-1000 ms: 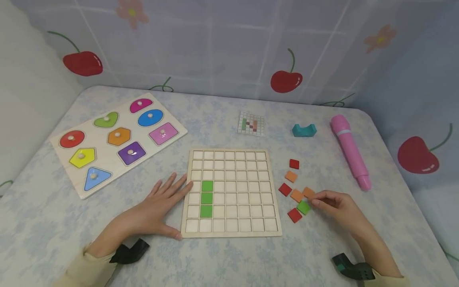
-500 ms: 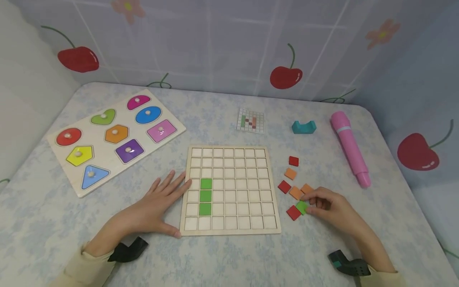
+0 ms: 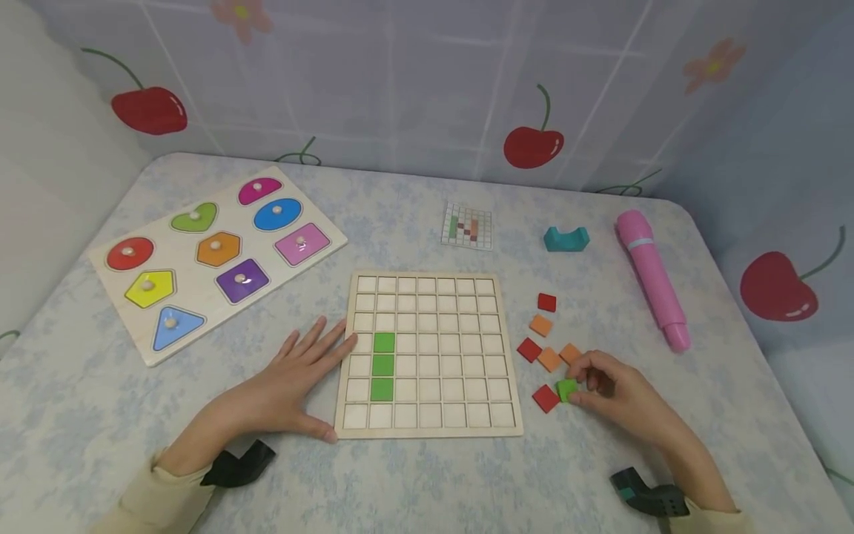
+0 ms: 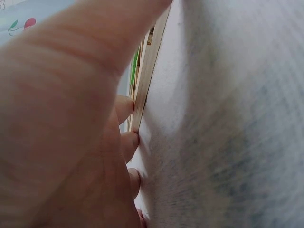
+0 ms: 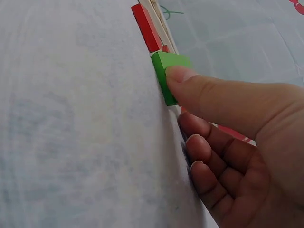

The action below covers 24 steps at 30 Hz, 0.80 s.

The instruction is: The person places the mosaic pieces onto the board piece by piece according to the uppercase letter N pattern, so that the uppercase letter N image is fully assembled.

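In the head view, a wooden grid board (image 3: 442,366) lies mid-table with a column of three green tiles (image 3: 382,365) in its cells. Spread flat at the board's left edge is my left hand (image 3: 283,389), with fingertips and thumb touching the rim. My right hand (image 3: 623,393) pinches a loose green square tile (image 3: 566,390) to the right of the board. The right wrist view shows the thumb (image 5: 209,97) on that green tile (image 5: 172,61), slightly tilted, and the other fingers curled below. Red tiles (image 3: 545,398) and orange tiles (image 3: 549,360) lie beside it.
Behind the board lies a small pattern card (image 3: 467,226). A teal holder (image 3: 566,239) and a pink pen-like stick (image 3: 652,278) are at the back right. A knobbed shape puzzle (image 3: 187,278) occupies the left side. A curtain-like backdrop (image 3: 427,89) borders the table.
My right hand has moved from beside an orange tile to the green tile, which has shifted slightly right, away from the red tile. The left hand stays at the board.
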Motion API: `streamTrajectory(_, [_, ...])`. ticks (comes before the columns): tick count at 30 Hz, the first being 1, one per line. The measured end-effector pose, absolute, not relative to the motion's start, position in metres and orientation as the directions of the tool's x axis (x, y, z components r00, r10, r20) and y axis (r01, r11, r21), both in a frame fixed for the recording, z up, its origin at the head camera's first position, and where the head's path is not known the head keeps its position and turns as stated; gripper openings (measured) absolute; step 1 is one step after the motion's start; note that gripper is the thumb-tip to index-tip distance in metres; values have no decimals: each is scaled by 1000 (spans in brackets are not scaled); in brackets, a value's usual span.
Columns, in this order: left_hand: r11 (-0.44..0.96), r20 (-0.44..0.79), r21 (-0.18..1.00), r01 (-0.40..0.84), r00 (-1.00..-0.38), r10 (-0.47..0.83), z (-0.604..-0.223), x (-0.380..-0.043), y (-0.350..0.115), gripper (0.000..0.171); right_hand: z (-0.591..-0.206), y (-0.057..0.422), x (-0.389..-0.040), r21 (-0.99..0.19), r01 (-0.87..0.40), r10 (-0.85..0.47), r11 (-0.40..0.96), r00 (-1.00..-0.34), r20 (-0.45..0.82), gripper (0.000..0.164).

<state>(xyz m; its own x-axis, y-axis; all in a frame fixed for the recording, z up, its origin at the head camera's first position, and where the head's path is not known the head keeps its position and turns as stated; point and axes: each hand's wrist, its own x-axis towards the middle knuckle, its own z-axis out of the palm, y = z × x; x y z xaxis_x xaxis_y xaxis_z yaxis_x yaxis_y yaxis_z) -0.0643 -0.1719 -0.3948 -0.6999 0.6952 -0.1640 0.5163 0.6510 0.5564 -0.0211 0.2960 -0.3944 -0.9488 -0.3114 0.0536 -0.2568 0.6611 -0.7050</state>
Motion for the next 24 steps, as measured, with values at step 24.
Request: streamTrajectory(24, [636,-152,567,523,-692,705,-393,-63,-173,120,-355,180,-89,-977,30,-207,210,-975,-75,18])
